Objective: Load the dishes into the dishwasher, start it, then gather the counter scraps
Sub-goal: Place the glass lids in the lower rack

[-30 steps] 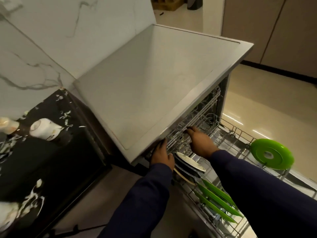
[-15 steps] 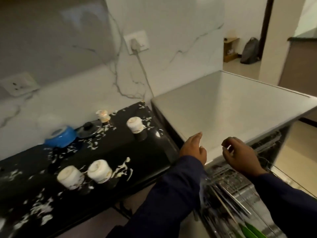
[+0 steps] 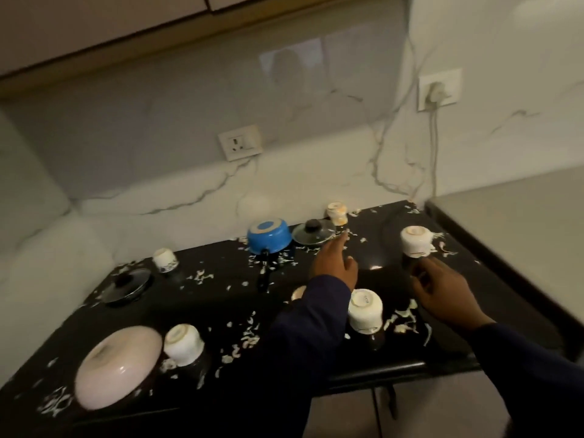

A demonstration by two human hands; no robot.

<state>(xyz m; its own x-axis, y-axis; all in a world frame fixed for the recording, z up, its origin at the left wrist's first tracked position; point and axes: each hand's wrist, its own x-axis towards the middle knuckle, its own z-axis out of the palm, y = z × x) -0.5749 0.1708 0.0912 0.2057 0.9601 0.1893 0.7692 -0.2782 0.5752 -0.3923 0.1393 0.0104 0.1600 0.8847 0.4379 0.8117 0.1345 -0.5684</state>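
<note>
A: What are the fingers doing?

B: The left hand (image 3: 335, 263) has straight fingers stretched over the black counter (image 3: 221, 298), tips close to a glass lid (image 3: 313, 233). It holds nothing. The right hand (image 3: 442, 289) has loosely bent fingers and holds nothing too. It sits just in front of an upside-down white cup (image 3: 415, 245).

A: What is near the hands?

B: Another upside-down cup (image 3: 365, 311) stands between the two arms. A blue pot (image 3: 268, 237) sits upside down beside the glass lid, its black handle pointing to the front.

A: Where are the scraps (image 3: 246, 336)?

B: Little white bits lie all over the counter, thick near the front and around the cups.

A: Where are the edges?

B: The wall is at the back. The grey dishwasher top (image 3: 518, 235) is on the right. There is bare black room between the pot and the right cup.

A: How many things?

B: Four white cups I can see whole, with two more (image 3: 165, 260) (image 3: 183, 344) on the left. Two lids, one far left (image 3: 128, 284). One pink bowl (image 3: 118, 366), one small jar (image 3: 337, 213) at the back.
</note>
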